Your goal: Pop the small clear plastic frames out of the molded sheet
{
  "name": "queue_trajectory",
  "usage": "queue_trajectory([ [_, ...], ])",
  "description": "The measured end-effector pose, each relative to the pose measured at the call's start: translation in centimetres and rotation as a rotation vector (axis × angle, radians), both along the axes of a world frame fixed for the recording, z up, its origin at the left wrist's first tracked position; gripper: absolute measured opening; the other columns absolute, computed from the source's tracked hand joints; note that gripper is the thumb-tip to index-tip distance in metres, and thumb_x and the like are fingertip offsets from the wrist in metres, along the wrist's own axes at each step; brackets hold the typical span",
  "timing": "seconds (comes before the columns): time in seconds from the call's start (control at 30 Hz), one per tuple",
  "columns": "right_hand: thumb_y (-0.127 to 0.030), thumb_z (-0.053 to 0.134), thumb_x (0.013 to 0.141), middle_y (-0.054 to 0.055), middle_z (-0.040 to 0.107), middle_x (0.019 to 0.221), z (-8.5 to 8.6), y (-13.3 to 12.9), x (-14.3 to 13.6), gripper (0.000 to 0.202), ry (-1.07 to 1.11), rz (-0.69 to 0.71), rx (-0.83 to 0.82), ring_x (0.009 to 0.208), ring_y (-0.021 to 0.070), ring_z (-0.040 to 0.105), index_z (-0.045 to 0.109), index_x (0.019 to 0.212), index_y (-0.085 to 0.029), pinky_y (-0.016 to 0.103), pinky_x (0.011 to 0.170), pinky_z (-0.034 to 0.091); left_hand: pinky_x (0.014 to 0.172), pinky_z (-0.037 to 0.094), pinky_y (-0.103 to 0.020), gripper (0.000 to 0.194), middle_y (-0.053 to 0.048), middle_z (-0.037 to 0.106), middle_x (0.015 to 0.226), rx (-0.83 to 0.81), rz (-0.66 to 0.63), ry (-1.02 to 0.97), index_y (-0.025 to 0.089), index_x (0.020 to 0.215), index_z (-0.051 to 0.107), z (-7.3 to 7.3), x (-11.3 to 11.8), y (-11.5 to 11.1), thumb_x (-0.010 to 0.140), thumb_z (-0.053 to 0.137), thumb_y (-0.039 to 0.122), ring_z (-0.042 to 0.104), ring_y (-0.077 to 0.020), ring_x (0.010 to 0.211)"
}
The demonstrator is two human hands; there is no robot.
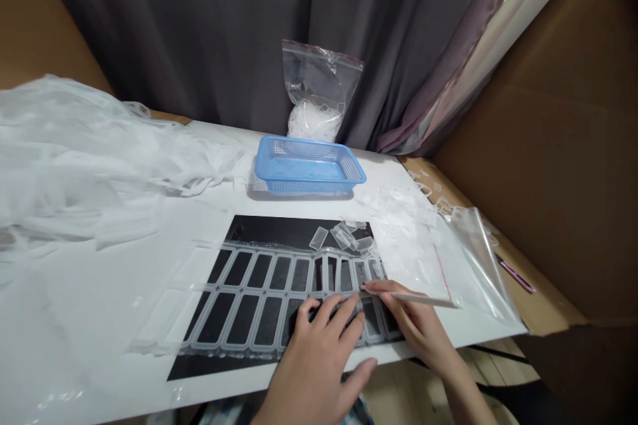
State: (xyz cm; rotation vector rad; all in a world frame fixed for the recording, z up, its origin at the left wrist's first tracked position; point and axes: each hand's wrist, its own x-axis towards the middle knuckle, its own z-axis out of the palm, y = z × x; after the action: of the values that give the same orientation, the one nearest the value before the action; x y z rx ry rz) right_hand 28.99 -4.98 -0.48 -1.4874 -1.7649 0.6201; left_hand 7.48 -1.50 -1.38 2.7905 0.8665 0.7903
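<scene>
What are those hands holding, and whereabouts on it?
The right hand pinches a thin white stick near its tip end. The left hand holds nothing; it presses flat on the clear plastic sheet.

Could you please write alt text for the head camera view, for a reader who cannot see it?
A person's left hand presses a clear plastic grid sheet on a black mat while the right hand holds a thin white stick. Behind sit a blue basket and zip bag.

The left hand (319,352) is covering part of the clear film sheet (279,295), its wrist running off the bottom edge.
</scene>
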Motion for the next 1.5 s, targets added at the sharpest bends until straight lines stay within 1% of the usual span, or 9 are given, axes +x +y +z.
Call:
queue_trajectory([
  [0.23, -0.029, 0.046, 0.103, 0.010, 0.068, 0.127, 0.6, 0.0, -0.1, 0.030, -0.224, 0.130, 0.082, 0.121, 0.0226, 0.063, 0.068, 0.121, -0.024, 0.035, 0.102, 0.053, 0.093, 0.034, -0.040, 0.038, 0.003, 0.063, 0.131, -0.040, -0.024, 0.011, 0.026, 0.122, 0.061, 0.3, 0.0, 0.1, 0.098, 0.046, 0.051, 0.054, -0.0219, 0.115],
  [0.43, -0.022, 0.045, 0.102, 0.013, 0.063, 0.134, -0.4, -0.6, 0.4, 0.034, -0.448, 0.168, 0.170, 0.126, 0.0246, 0.058, 0.061, 0.132, -0.022, 0.041, 0.102, 0.054, 0.095, 0.035, -0.041, 0.034, 0.002, 0.062, 0.131, -0.105, -0.029, 0.010, 0.027, 0.119, 0.062, 0.2, 0.1, -0.1, 0.097, 0.049, 0.048, 0.053, -0.0230, 0.117],
  [0.77, -0.018, 0.046, 0.101, 0.012, 0.062, 0.135, -1.4, -0.3, 1.0, 0.038, -0.417, 0.081, 0.271, 0.127, 0.0235, 0.057, 0.056, 0.137, -0.025, 0.042, 0.102, 0.053, 0.094, 0.037, -0.043, 0.037, 0.002, 0.062, 0.133, -0.086, -0.021, 0.025, 0.027, 0.122, 0.061, 0.4, 0.0, 0.0, 0.098, 0.045, 0.050, 0.054, -0.0233, 0.117],
  [0.87, -0.018, 0.046, 0.101, 0.010, 0.064, 0.132, -0.9, 0.4, 2.4, 0.038, -0.401, -0.017, 0.339, 0.124, 0.0234, 0.059, 0.055, 0.137, -0.026, 0.041, 0.101, 0.054, 0.094, 0.037, -0.043, 0.036, 0.002, 0.061, 0.133, -0.079, -0.014, 0.014, 0.026, 0.119, 0.062, 0.4, 0.0, 0.0, 0.098, 0.046, 0.051, 0.054, -0.0231, 0.115],
  [1.07, -0.025, 0.045, 0.101, 0.011, 0.068, 0.119, 0.3, 1.6, 4.7, 0.029, -0.356, -0.479, 0.495, 0.113, 0.0260, 0.064, 0.063, 0.124, -0.022, 0.046, 0.101, 0.050, 0.094, 0.037, -0.042, 0.038, 0.003, 0.060, 0.135, -0.076, -0.004, 0.027, 0.028, 0.119, 0.062, 0.4, 0.0, 0.0, 0.098, 0.044, 0.053, 0.054, -0.0234, 0.116],
  [1.13, -0.029, 0.046, 0.101, 0.011, 0.069, 0.118, 0.6, 1.6, 4.6, 0.028, -0.284, -0.560, 0.493, 0.113, 0.0267, 0.063, 0.066, 0.119, -0.022, 0.047, 0.102, 0.047, 0.094, 0.036, -0.042, 0.039, 0.003, 0.060, 0.135, -0.050, 0.001, 0.030, 0.028, 0.120, 0.062, 0.3, 0.0, -0.1, 0.099, 0.042, 0.054, 0.054, -0.0228, 0.115],
  [1.23, -0.033, 0.045, 0.102, 0.010, 0.069, 0.116, 0.9, 0.9, 3.8, 0.028, -0.101, -0.472, 0.409, 0.114, 0.0263, 0.063, 0.070, 0.107, -0.021, 0.045, 0.102, 0.047, 0.094, 0.033, -0.041, 0.043, 0.003, 0.060, 0.137, 0.032, 0.008, 0.036, 0.026, 0.123, 0.061, 0.1, -0.1, -0.2, 0.099, 0.040, 0.055, 0.054, -0.0218, 0.116],
  [1.33, -0.034, 0.044, 0.102, 0.008, 0.073, 0.105, 0.9, -0.4, 2.2, 0.031, 0.056, -0.328, 0.224, 0.104, 0.0237, 0.066, 0.072, 0.098, -0.021, 0.036, 0.093, 0.052, 0.096, 0.031, -0.040, 0.043, 0.001, 0.060, 0.135, 0.121, -0.024, 0.037, 0.024, 0.126, 0.059, 0.0, -0.4, -0.3, 0.100, 0.041, 0.053, 0.052, -0.0200, 0.118],
  [1.5, -0.032, 0.046, 0.102, 0.008, 0.074, 0.094, 0.6, -2.7, -0.1, 0.032, 0.241, -0.132, 0.058, 0.094, 0.0226, 0.070, 0.074, 0.091, -0.019, 0.032, 0.086, 0.055, 0.094, 0.029, -0.037, 0.020, 0.005, 0.067, 0.114, 0.124, -0.126, -0.024, 0.026, 0.117, 0.062, -0.3, -0.7, -0.6, 0.100, 0.051, 0.029, 0.056, -0.0135, 0.104],
])
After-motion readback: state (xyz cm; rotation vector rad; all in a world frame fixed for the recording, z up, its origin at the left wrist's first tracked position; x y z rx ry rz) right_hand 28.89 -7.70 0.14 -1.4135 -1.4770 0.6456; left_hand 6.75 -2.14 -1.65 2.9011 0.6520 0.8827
